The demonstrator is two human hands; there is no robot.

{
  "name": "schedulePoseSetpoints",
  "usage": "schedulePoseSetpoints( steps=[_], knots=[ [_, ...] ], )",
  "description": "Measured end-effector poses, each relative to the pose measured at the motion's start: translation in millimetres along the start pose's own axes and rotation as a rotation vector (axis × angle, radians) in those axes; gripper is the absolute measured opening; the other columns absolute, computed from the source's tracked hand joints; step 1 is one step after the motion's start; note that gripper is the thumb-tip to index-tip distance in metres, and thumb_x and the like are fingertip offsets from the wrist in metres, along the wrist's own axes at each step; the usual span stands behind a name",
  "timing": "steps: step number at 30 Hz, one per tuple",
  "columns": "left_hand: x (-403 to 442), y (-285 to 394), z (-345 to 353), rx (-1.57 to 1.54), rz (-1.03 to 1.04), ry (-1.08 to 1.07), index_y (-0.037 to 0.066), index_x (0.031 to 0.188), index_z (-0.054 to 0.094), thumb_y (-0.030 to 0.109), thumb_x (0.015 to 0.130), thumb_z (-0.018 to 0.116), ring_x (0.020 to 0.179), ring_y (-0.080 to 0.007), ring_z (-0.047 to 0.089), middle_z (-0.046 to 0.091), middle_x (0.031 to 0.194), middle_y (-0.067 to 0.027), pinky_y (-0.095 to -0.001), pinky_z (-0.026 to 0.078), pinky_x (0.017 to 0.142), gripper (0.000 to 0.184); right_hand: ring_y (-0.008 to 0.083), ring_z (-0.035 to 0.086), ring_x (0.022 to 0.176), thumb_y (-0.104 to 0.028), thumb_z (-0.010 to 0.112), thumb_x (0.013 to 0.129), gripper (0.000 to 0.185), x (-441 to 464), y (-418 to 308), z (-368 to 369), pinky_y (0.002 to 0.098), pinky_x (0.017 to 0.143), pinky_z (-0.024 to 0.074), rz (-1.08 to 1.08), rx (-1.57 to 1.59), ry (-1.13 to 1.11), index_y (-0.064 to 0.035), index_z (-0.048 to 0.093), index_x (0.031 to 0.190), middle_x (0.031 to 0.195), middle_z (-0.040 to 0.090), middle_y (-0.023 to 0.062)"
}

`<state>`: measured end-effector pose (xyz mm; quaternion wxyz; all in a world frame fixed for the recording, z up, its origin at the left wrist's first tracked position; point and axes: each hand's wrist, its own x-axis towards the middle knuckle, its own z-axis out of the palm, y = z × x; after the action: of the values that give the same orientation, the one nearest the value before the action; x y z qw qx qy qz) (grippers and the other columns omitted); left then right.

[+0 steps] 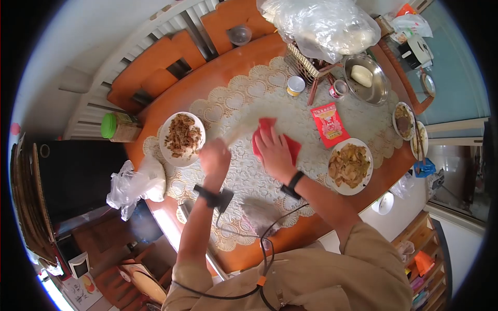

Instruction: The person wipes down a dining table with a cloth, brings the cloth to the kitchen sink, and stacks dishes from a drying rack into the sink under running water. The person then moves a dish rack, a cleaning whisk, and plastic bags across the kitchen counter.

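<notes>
My right hand (275, 155) lies on a folded red cloth (294, 149) in the middle of the table, fingers stretched out over it. My left hand (214, 158) is closed and blurred by motion, beside a white plate (165, 150) of brown, shredded-looking food (181, 136). A pale smeared streak runs from that fist toward the cloth; what it is cannot be made out. To the right of the cloth lie a red packet (330, 124) and a plate of sliced, cooked food (350, 166).
A lace-patterned cover (238, 181) lies on the wooden table (171, 98). At the back stand a small tin (295, 85), a basket (303, 62) under plastic bags (327, 26), and a steel bowl (381, 85) holding dough (361, 76). A green-lidded jar (122, 127) is at left.
</notes>
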<state>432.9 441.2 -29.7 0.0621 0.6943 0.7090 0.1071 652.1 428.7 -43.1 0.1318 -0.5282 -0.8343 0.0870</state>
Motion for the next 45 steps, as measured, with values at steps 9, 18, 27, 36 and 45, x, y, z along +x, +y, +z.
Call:
schedulePoseSetpoints(
  steps=[9,18,27,36,45],
  knots=[
    [-95.7,-65.6,-27.6,-0.117,-0.254,-0.094,0.011,0.082,0.063,0.016,0.079,0.063,0.086,-0.0317,0.064,0.065,0.081,-0.0113,-0.0457,0.049,0.073,0.006,0.0327,0.063,0.095,-0.022,0.065,0.079,0.022,149.6,86.4,-31.0,0.0488,0.071,0.0521,0.051,-0.343,0.446,-0.0112,0.069,0.098,0.100,0.065,0.0102],
    [-154.1,-84.7,-65.8,-1.845,-0.855,-0.423,0.009,0.107,0.056,0.015,0.096,0.057,0.091,-0.0168,0.063,0.062,0.100,-0.0032,-0.0386,0.054,0.088,0.012,0.0364,0.062,0.099,-0.013,0.059,0.085,0.022,152.4,87.5,-64.4,0.0464,0.084,0.0513,0.183,-0.329,-0.074,-0.0096,0.068,0.105,0.101,0.066,0.0168],
    [-184.1,-84.9,-89.1,-2.035,-0.875,-0.392,0.010,0.110,0.054,0.009,0.097,0.056,0.101,-0.0246,0.065,0.067,0.104,-0.0088,-0.0433,0.049,0.097,0.013,0.0328,0.058,0.107,-0.015,0.057,0.087,0.018,119.5,-86.9,-0.6,0.0431,0.080,0.0545,-0.218,-0.153,-0.081,-0.0144,0.070,0.099,0.104,0.064,0.0103],
    [-217.9,-115.8,-69.5,-2.153,-0.802,-0.314,0.005,0.116,0.053,0.014,0.099,0.056,0.100,-0.0255,0.065,0.066,0.104,-0.0111,-0.0408,0.052,0.094,0.020,0.0354,0.055,0.118,-0.019,0.071,0.081,0.040,57.9,-34.5,-20.4,0.0435,0.096,0.0472,-0.101,-0.064,0.059,-0.0054,0.062,0.117,0.127,0.059,0.0162],
    [-211.1,-114.6,-54.8,-1.884,-1.081,-0.289,0.011,0.109,0.054,0.012,0.099,0.055,0.091,-0.0231,0.068,0.068,0.098,-0.0070,-0.0396,0.052,0.090,0.010,0.0468,0.036,0.136,-0.020,0.060,0.091,0.048,100.2,24.6,31.3,0.0545,0.109,0.0354,-0.113,-0.161,0.121,-0.0118,0.051,0.138,0.145,0.045,0.0178]
  ],
)
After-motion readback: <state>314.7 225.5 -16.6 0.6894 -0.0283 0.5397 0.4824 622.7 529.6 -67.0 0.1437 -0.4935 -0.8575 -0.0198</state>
